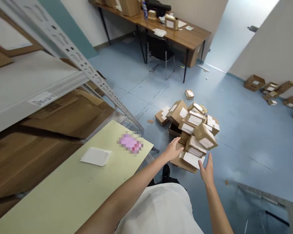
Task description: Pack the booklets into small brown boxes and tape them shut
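Both of my hands reach forward over a heap of brown cardboard boxes on the floor. My left hand is open, its fingers stretched toward the heap's near left side. Apart from it on the right, my right hand is open too, thumb and fingers spread. Neither holds anything. Beyond my hands, a tilted cardboard box with a white label appears at the top right of the heap; whether it rests there or is in the air I cannot tell. A larger labelled carton leans at the back left.
On my left, a pale yellow tabletop bears a stack of white paper and a blurred pink item. Metal shelving holds large cartons. A desk and black chair stand behind; more boxes lie right.
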The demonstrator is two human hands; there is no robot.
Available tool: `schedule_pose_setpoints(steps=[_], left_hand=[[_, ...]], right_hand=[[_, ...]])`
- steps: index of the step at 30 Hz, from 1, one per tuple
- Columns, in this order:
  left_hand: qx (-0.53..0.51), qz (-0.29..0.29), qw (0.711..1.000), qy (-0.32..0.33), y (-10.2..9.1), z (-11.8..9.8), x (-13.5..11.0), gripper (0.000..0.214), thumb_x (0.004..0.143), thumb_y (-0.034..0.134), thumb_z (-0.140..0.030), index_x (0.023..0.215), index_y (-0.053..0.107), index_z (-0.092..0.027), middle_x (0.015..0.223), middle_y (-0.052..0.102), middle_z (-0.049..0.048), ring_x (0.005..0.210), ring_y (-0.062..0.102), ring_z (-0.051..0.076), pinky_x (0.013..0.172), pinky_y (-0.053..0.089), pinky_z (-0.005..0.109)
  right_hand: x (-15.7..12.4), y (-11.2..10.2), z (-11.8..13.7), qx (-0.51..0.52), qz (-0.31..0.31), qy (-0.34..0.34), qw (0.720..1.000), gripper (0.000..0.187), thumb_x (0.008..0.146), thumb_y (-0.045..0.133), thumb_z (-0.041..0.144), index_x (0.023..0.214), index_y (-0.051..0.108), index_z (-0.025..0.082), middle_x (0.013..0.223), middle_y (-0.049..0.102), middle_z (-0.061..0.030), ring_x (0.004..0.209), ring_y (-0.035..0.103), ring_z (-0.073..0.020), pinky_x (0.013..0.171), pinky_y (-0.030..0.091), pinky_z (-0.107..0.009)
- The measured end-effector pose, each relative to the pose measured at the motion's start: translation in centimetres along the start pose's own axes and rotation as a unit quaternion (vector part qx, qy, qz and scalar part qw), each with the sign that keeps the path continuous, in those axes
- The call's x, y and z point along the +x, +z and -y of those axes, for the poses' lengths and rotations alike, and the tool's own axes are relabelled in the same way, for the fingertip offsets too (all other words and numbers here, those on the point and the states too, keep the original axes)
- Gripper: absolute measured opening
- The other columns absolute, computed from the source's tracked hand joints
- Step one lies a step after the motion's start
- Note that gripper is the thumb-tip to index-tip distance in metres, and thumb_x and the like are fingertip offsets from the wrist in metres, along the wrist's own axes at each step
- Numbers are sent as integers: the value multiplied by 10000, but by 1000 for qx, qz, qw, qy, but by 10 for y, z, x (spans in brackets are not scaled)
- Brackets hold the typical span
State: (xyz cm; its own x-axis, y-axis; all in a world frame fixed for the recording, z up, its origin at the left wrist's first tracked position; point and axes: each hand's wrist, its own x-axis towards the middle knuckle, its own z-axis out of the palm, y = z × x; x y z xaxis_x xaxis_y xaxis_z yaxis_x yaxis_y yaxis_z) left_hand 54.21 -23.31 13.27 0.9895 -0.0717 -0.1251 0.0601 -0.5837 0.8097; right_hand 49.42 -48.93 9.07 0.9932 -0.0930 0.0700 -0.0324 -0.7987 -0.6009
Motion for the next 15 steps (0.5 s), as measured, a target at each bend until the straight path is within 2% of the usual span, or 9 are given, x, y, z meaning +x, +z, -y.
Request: schedule_pose_setpoints(steps=[3, 6, 10, 13, 15], left_hand=[[-26, -75, 996, -51, -19, 25, -34, 533, 850, 563, -324, 1362, 500, -190, 1383, 569, 123, 1284, 533, 267, 1073, 446, 474], [-48, -148, 983, -101, -43, 42, -72, 466, 842, 572, -307, 1296, 553, -205, 1310, 626, 110, 1204, 595, 256, 1020, 494, 461], [-67, -225, 960, -152, -72, 50, -136, 407, 830, 585, -293, 1221, 602, -181, 1261, 654, 120, 1183, 610, 257, 1017, 499, 449], [-90, -295, 932, -189, -87, 50, -200, 386, 835, 584, -303, 1203, 616, -192, 1258, 658, 110, 1180, 613, 254, 1035, 484, 452], [-125, -353, 901, -217, -93, 50, -250, 395, 844, 581, -336, 1212, 614, -195, 1283, 644, 111, 1204, 598, 252, 1042, 476, 439]], right_hand=[[-2, 13, 13, 38, 66, -14, 997, 820, 895, 424, 598, 1535, 188, 143, 1509, 377, -220, 1364, 417, -377, 1025, 424, -555], [5, 25, 42, 83, 129, -49, 987, 796, 888, 447, 581, 1523, 221, 157, 1497, 403, -218, 1297, 507, -368, 977, 476, -536], [8, 44, 99, 158, 188, -110, 963, 751, 878, 476, 565, 1487, 305, 161, 1457, 456, -223, 1193, 604, -355, 897, 538, -496], [-7, 59, 151, 192, 249, -160, 936, 756, 858, 504, 582, 1462, 358, 152, 1433, 479, -238, 1083, 668, -354, 677, 589, -410], [-29, 69, 189, 205, 301, -207, 908, 749, 854, 511, 588, 1447, 385, 147, 1448, 461, -243, 1034, 689, -349, 530, 555, -339]])
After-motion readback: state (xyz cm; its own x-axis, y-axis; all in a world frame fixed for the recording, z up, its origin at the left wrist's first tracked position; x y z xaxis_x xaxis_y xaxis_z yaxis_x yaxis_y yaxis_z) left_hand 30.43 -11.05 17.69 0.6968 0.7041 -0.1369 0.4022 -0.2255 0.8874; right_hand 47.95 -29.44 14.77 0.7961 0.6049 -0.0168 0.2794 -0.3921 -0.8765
